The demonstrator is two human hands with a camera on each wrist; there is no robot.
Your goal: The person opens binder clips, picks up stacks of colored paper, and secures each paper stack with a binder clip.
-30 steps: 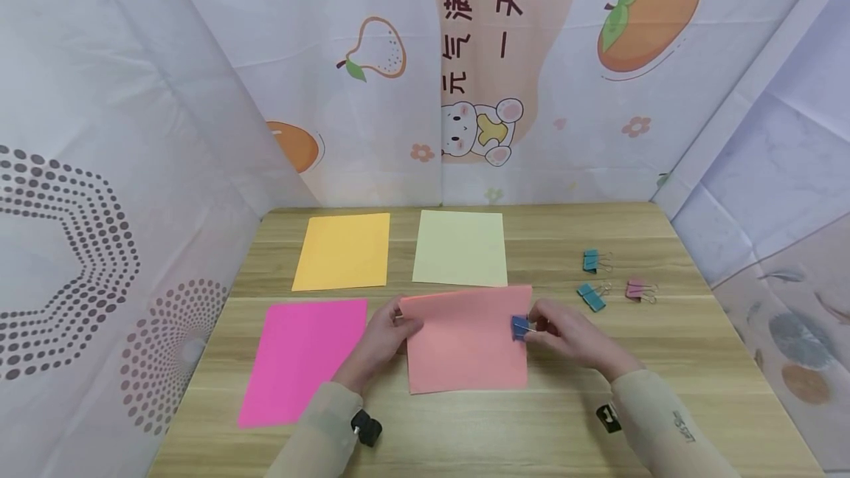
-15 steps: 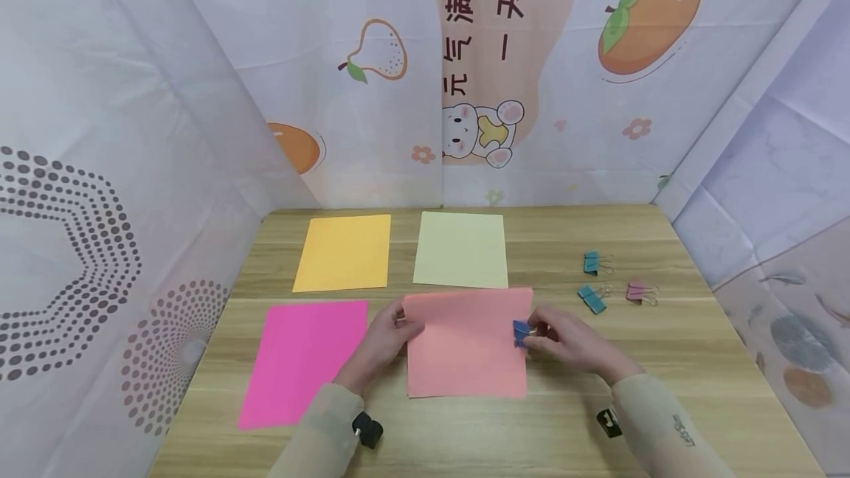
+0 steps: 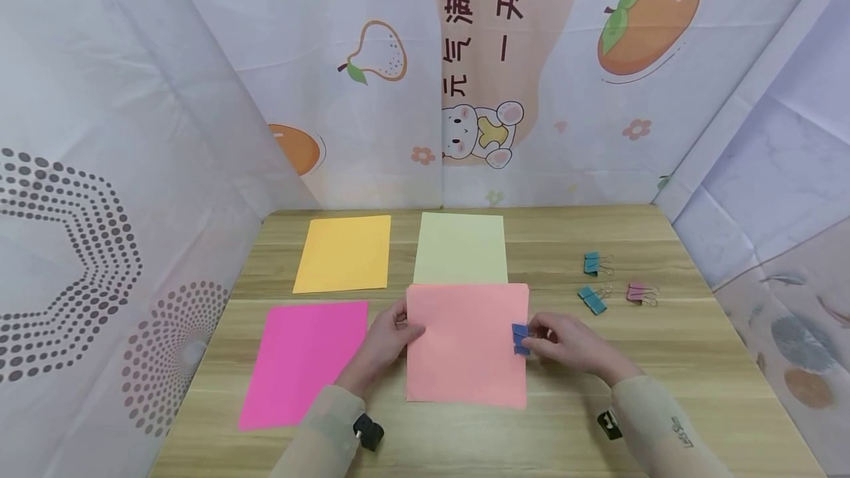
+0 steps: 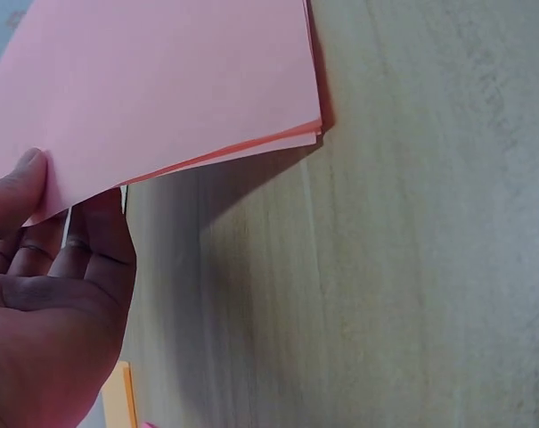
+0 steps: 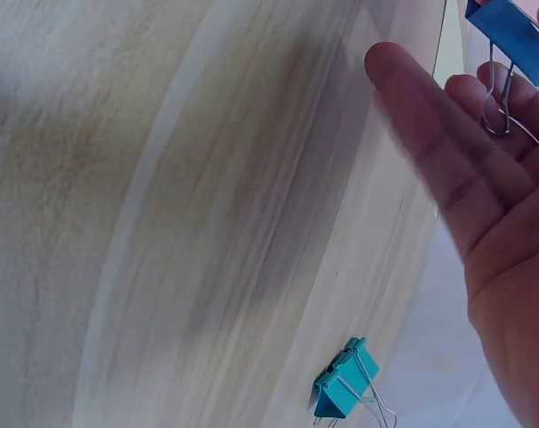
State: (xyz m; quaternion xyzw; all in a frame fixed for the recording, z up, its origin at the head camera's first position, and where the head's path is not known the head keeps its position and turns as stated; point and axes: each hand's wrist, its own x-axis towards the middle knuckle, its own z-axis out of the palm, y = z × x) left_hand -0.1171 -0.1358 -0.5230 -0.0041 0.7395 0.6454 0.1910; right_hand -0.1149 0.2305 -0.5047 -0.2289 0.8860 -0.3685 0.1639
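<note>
A thin stack of salmon-pink paper sheets (image 3: 465, 360) is held up over the table, its lower edges slightly fanned in the left wrist view. My left hand (image 3: 392, 334) pinches its left edge, thumb (image 4: 21, 189) on the front and fingers behind. At the right edge sits a blue binder clip (image 3: 520, 339), gripped by my right hand (image 3: 564, 341). In the right wrist view the blue clip's wire handle (image 5: 496, 120) lies against the fingers, while one finger stretches out beside it. The clip's mouth is hidden there.
Magenta paper (image 3: 302, 364) lies left, with orange paper (image 3: 345, 253) and pale green paper (image 3: 461, 246) behind. Two teal binder clips, one at the back (image 3: 592, 264) and one nearer (image 3: 592, 299), and a pink binder clip (image 3: 640, 293) lie right on the wooden table (image 3: 465, 441).
The salmon-pink stack has tipped to face the camera more squarely, its lower edge shifting down in the view. The blue clip has turned slightly at its edge, and both hands keep their places.
</note>
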